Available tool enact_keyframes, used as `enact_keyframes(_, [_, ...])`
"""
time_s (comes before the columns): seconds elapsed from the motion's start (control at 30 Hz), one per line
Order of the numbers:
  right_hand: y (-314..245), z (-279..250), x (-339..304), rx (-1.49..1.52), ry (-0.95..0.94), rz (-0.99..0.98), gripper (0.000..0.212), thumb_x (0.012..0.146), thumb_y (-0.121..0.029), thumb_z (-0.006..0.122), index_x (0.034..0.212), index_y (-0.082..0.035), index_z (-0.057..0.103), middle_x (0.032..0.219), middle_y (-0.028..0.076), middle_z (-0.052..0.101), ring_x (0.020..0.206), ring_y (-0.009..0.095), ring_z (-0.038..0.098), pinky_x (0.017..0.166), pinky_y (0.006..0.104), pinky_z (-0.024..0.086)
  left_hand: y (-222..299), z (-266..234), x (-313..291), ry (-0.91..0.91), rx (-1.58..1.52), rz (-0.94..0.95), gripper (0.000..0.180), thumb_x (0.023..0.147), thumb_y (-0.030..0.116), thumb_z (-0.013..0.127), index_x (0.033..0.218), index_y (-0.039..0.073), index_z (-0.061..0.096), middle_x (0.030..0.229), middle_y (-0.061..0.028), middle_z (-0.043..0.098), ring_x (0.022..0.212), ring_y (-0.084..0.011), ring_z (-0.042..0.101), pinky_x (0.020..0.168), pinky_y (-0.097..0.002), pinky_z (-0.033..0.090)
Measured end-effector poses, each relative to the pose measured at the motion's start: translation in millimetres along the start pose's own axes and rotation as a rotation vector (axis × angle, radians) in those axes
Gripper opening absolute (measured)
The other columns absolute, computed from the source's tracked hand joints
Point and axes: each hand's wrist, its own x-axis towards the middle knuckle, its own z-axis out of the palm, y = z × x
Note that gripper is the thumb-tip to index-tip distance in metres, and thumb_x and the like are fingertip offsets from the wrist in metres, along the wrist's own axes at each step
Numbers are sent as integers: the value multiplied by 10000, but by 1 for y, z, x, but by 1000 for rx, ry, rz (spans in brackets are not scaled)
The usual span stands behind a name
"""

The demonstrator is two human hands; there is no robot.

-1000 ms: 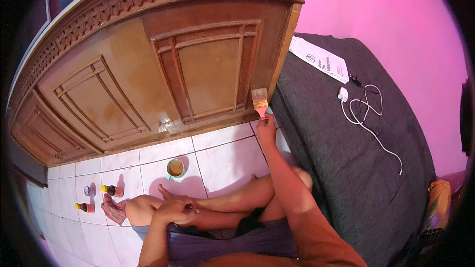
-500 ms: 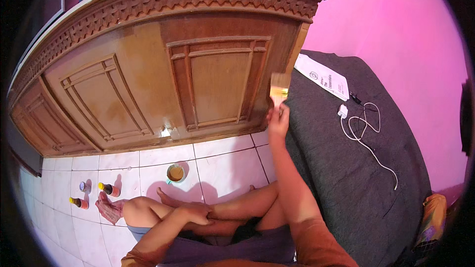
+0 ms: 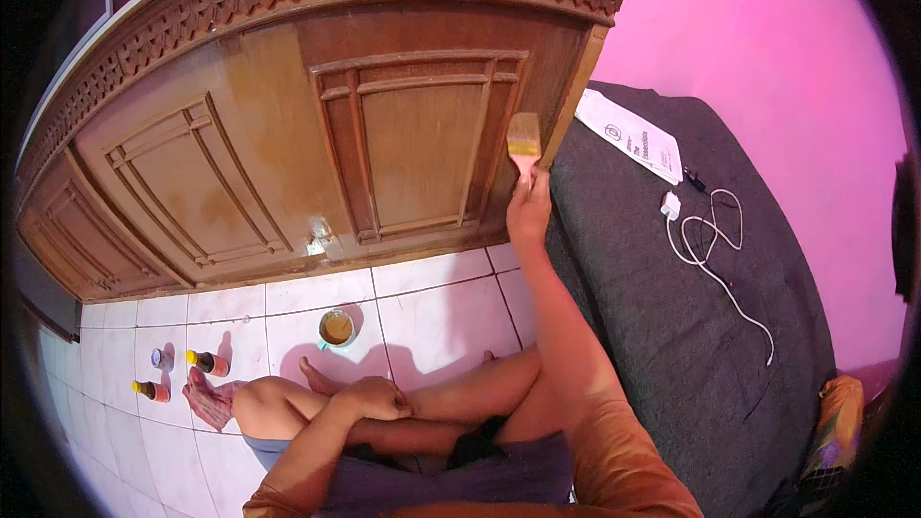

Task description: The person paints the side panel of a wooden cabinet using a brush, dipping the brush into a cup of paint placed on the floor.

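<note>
A paintbrush [image 3: 524,142] with pale bristles, a shiny metal band and a pink handle is gripped in my right hand [image 3: 529,206]. Its bristles point up against the right-hand frame of the brown wooden cabinet [image 3: 259,67], beside a raised-trim panel. My left hand [image 3: 381,398] lies curled on my crossed legs, with no object showing in it. On the floor in front of me stands a cup [image 3: 337,327] of brownish liquid. Some of the cabinet's surface looks wet and glossy, and its right panel's trim is darker than the middle.
Two yellow-capped bottles [image 3: 208,363] and a small tin [image 3: 161,359] are at the left, near a crumpled pinkish cloth [image 3: 208,400]. On the right, a dark grey mattress [image 3: 652,307] bears a white printed packet [image 3: 628,137] and a white cable [image 3: 705,259]. White tiles [image 3: 432,312] cover the floor.
My right hand and the brush have moved up and slightly left along the cabinet frame. My left hand has shifted a little on my legs. The view has tilted slightly.
</note>
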Motion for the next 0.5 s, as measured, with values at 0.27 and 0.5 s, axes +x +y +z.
enact_keyframes(0.27, [76, 9, -85, -139, -204, 108, 193, 961, -100, 484, 1134, -14, 487, 1065, 267, 592, 1000, 469, 567, 829, 513, 459, -4, 0, 3, 13, 53, -30, 583, 837, 589, 535, 907, 49, 744, 953, -213, 689, 899, -387, 662, 846, -449, 510])
enact_keyframes(0.5, [118, 4, -113, -370, -503, 337, 274, 898, -111, 550, 1148, -13, 493, 1035, 286, 628, 998, 463, 603, 849, 519, 480, 23, -18, -10, 6, 78, -161, 649, 833, 611, 511, 892, 2, 725, 927, -228, 688, 909, -390, 666, 822, -467, 519])
